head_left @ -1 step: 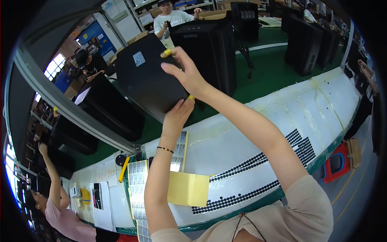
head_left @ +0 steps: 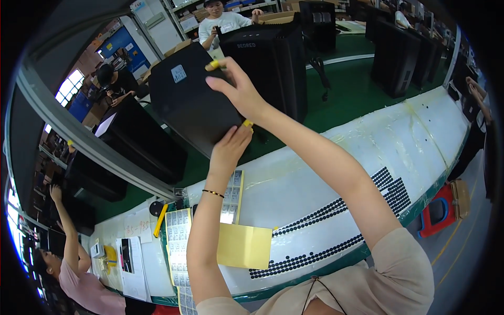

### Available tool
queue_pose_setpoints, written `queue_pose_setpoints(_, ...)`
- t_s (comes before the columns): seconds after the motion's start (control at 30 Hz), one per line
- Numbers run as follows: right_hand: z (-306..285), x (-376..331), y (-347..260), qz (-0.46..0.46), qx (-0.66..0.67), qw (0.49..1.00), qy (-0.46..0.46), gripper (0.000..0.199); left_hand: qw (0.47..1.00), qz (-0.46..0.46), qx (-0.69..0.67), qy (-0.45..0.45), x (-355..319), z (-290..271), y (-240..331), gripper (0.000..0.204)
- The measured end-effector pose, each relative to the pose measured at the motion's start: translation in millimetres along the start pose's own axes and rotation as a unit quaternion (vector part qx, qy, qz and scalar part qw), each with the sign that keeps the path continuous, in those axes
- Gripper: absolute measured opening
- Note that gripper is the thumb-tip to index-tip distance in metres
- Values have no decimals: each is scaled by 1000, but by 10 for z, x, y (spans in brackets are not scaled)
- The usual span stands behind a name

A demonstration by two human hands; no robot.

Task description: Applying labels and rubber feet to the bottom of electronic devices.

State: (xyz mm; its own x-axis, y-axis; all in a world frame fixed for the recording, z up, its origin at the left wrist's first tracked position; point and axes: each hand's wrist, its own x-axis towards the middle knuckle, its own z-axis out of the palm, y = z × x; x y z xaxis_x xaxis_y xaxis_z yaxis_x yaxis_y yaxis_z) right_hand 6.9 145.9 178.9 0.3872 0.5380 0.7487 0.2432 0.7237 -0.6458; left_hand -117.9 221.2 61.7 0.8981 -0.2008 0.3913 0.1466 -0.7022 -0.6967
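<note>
A tall black case (head_left: 189,100) with rounded corners stands tilted in view in front of me, a small silver-blue sticker (head_left: 179,73) on the side facing me. My right hand (head_left: 240,90) lies at its right edge, thumb and forefinger spread apart on the surface, a yellow cover on the forefinger's tip. Lower down, my left hand (head_left: 229,148) rests with stretched fingers against the case's lower right edge. Another yellow fingertip cover (head_left: 248,124) shows there, where the hands come close together. The right hand's other fingers are mostly hidden.
More black cases stand beside it, one to the right (head_left: 265,68), one to the left (head_left: 142,142). On the white worktop (head_left: 315,173) lie sticker sheets (head_left: 179,236), yellow backing paper (head_left: 244,247), rows of black dots (head_left: 310,257) and a yellow-handled tool (head_left: 160,220). Co-workers stand around.
The black case has shifted slightly left and up in view, its sticker with it. Both my hands have moved along with it, still touching it.
</note>
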Motion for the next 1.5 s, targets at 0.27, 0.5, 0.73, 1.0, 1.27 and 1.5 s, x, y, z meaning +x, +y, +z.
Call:
queue_pose_setpoints(0.27, 39, 736, 543, 109, -36, 992, 55, 38, 959, -89, -262, 52, 168, -187, 150, 46)
queue_pose_setpoints(0.5, -197, 645, 271, 4, -305, 950, 62, 66, 919, -97, -375, 76, 287, -407, 419, 35)
queue_pose_setpoints(0.73, -1721, 811, -252, -171, -535, 794, 234, 58, 778, -207, -569, 168, 649, -337, 491, 31)
queue_pose_setpoints(1.0, -2353, 849, -121, 166, -224, 943, 180, 74, 559, -392, -706, 188, 1253, -281, 393, 35)
queue_pose_setpoints(1.27, -2243, 473, -270, 11, -214, 943, 256, 56, 561, -406, -647, 319, 1607, -619, 63, 55)
queue_pose_setpoints(1.5, -2159, -507, -762, -22, -56, 971, 230, 46, 451, -441, -674, 385, 1916, -911, -8, 67)
